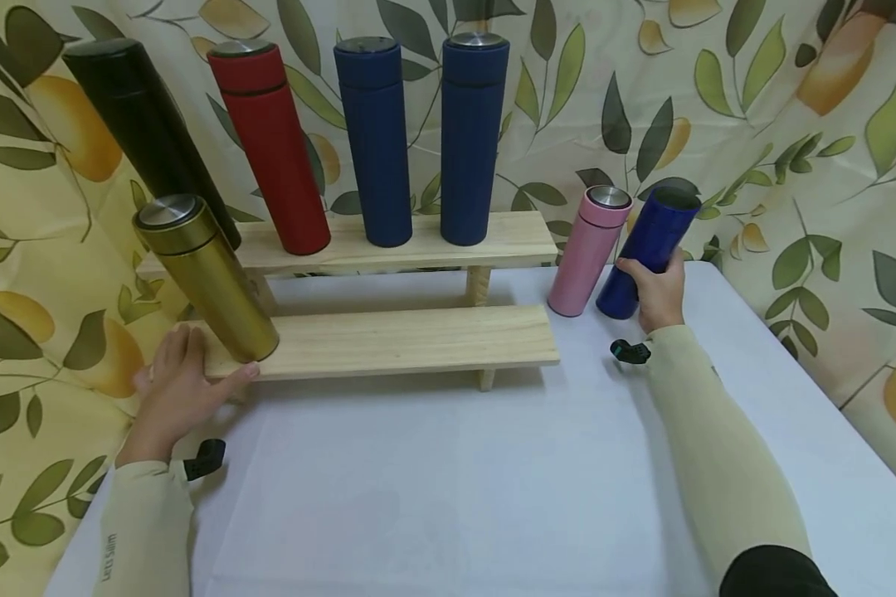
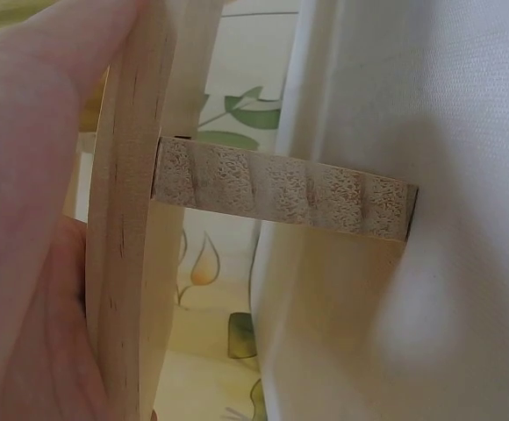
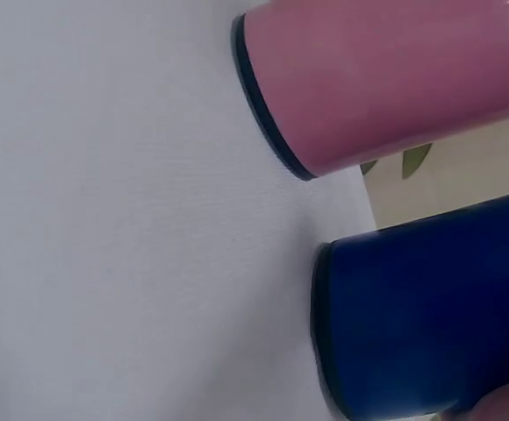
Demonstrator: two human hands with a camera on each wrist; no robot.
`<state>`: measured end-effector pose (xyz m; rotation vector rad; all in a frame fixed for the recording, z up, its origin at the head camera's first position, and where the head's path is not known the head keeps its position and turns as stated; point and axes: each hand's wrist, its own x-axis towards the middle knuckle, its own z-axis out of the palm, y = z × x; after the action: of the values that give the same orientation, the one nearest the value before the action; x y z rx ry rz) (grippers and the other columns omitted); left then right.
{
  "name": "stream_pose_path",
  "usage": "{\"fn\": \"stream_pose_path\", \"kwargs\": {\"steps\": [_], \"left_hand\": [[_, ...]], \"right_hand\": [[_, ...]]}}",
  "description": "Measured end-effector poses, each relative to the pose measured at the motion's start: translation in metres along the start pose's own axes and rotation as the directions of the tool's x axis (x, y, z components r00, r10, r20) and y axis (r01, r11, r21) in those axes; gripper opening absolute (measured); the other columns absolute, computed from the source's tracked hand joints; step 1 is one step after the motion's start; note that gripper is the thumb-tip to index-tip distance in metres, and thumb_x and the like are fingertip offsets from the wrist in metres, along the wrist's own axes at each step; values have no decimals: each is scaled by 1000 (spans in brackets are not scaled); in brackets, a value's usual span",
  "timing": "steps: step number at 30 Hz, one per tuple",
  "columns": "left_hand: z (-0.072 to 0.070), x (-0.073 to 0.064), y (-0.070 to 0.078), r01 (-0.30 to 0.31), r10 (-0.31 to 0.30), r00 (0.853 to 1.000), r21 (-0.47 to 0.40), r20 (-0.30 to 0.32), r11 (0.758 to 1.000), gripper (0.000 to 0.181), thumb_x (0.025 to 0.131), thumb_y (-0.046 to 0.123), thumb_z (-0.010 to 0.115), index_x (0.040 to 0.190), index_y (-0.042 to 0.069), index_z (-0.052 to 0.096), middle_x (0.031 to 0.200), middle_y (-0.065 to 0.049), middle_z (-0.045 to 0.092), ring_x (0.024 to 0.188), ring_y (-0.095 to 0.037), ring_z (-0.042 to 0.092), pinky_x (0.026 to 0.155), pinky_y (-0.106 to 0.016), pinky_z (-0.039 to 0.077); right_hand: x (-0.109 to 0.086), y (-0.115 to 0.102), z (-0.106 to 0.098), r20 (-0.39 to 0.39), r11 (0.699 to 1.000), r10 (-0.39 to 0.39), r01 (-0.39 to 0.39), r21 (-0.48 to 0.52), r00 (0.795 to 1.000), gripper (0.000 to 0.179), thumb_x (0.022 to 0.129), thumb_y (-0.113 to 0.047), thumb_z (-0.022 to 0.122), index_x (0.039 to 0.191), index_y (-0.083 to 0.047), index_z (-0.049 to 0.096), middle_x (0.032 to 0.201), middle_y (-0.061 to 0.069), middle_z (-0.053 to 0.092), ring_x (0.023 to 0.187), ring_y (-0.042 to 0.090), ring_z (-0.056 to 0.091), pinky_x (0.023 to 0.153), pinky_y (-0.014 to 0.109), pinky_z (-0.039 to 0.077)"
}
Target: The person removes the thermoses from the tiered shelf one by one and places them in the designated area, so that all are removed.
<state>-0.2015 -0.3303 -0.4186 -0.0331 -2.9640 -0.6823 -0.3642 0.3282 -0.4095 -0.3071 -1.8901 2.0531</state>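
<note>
My right hand [image 1: 659, 292] grips the lower part of a dark blue thermos bottle [image 1: 645, 253] with a dark top, at the table's right. Its base [image 3: 323, 329] is at or near the white cloth; I cannot tell if it touches. Just left of it a pink thermos bottle [image 1: 590, 249] with a steel-topped lid stands on the table. My left hand [image 1: 175, 394] rests at the left end of the lower wooden shelf [image 1: 418, 336], fingers extended and thumb along the front edge. Beside that thumb stands a gold thermos bottle [image 1: 209, 282] on the shelf.
Along the upper wooden shelf [image 1: 418, 228] stand a black bottle [image 1: 157, 137], a red bottle [image 1: 272, 149] and two blue bottles [image 1: 376, 145]. A shelf leg [image 2: 281, 189] meets the white tablecloth [image 1: 448, 481]. Leaf-patterned cloth [image 1: 717, 99] hangs behind and at the sides.
</note>
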Motion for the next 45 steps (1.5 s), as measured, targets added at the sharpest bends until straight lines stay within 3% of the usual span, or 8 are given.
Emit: {"fn": "stream_pose_path", "kwargs": {"steps": [13, 17, 25, 30, 37, 45], "left_hand": [[-9, 1, 1, -5, 5, 1000, -2, -2, 1000, 118, 98, 68, 64, 164, -14, 11, 170, -37, 8, 158, -53, 0, 104, -84, 8], [-7, 2, 1, -1, 1, 1000, -11, 13, 1000, 118, 98, 68, 63, 165, -13, 9, 171, -37, 6, 158, -53, -1, 106, -85, 5], [-2, 2, 7, 4, -4, 1000, -7, 13, 1000, 119, 97, 71, 62, 165, -13, 12, 170, -37, 8, 158, -53, 2, 105, -83, 9], [-1, 1, 6, 6, -6, 1000, -6, 6, 1000, 120, 97, 71, 62, 164, -14, 13, 170, -37, 9, 157, -54, 3, 102, -82, 10], [-1, 0, 5, 12, -12, 1000, -8, 8, 1000, 120, 97, 72, 62, 164, -15, 13, 169, -38, 9, 157, -54, 2, 102, -82, 10], [-3, 0, 4, 24, -24, 999, -14, 26, 1000, 119, 97, 72, 60, 164, -15, 13, 169, -39, 7, 157, -55, -1, 103, -83, 7]], "right_hand": [[6, 0, 14, -45, 998, -35, 37, 42, 998, 79, 90, -11, 77, 158, -21, 38, 148, 1, 51, 137, 22, 49, 121, 39, 32], [1, 2, 12, -42, 999, 14, -12, 51, 999, 79, 92, -13, 76, 159, -24, 35, 154, 2, 47, 141, 24, 45, 122, 40, 29], [-5, -3, 2, 3, 988, 126, -125, -94, 992, 91, 98, -30, 77, 169, -32, 21, 174, -1, 29, 158, 22, 29, 128, 41, 17], [-7, 0, -1, 27, 984, 146, -143, -108, 989, 97, 99, -33, 78, 172, -28, 14, 177, 1, 22, 160, 21, 25, 128, 38, 16], [-14, -6, -9, 0, 996, 85, -85, 22, 996, 93, 99, -29, 78, 170, -20, 17, 172, 12, 27, 153, 21, 33, 125, 30, 22], [-37, -48, -13, -49, 986, -81, 87, 139, 995, 87, 102, -25, 74, 169, -22, 19, 174, 6, 21, 157, 15, 21, 125, 25, 13]]}}
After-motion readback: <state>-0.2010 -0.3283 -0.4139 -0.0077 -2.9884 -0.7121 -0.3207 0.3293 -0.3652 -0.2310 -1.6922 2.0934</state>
